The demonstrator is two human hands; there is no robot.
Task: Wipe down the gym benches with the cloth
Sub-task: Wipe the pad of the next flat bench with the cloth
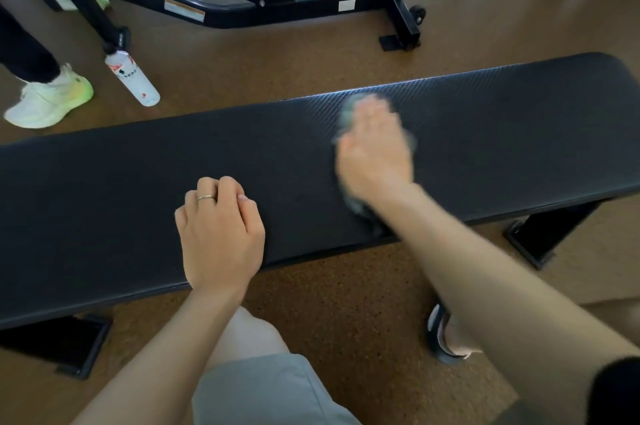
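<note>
Grey-green, crumpled cloth (346,115) lies flat on the black, textured, padded gym bench (485,134), pressed under the right hand (375,151), which is motion-blurred, so whether its fingers lie flat or curl into the fabric cannot be told. The bench's long axis runs left to right across the view, so the unwiped stretches lie to either side of the cloth, and the right hand is plainly the nearer for that work. The left hand (220,234) rests on the near edge, fingers loosely curled and holding nothing, while a white spray bottle (133,78) stands on the brown floor (346,303) beyond.
</note>
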